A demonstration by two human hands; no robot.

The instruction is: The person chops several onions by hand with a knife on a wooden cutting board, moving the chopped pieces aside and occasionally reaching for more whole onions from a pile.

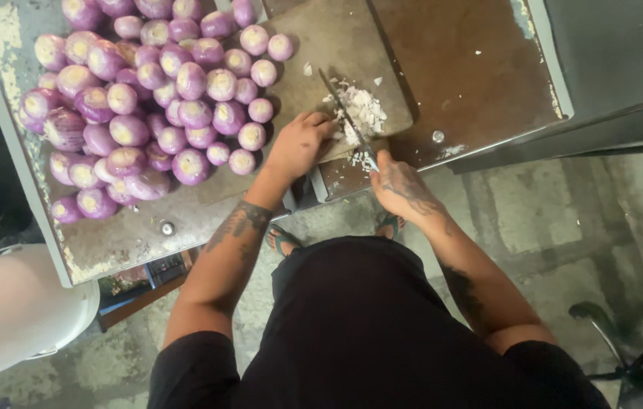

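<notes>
The right hand (401, 185) is wrapped shut round the handle of a knife (348, 121), and the blade runs away from the grip toward the far left, its long axis slanting across the cutting board (336, 45). The blade lies through a small heap of chopped onion (363, 113), white bits piled on the near right part of the board, with a few crumbs spilled at its near edge beside the knife hand.

The left hand (298, 144) rests on the board just left of the blade, fingers curled down and tips touching the near side of the heap; whether it pins a piece under them I cannot tell. So the pile sits between the two hands, far of the knife grip and right of the steadying fingers, and the left hand is the nearer one to it.

Left of all this, a big mound of peeled purple onions (155, 98) crowds the worn metal table (117, 235), its closest bulbs just beside the left wrist. Right of the board the brown tabletop carries a few stray white flecks. Near the person's feet the concrete floor (533, 212) shows, with a white bucket (18, 310) at the lower left and a chair base (624, 341) at the lower right.
</notes>
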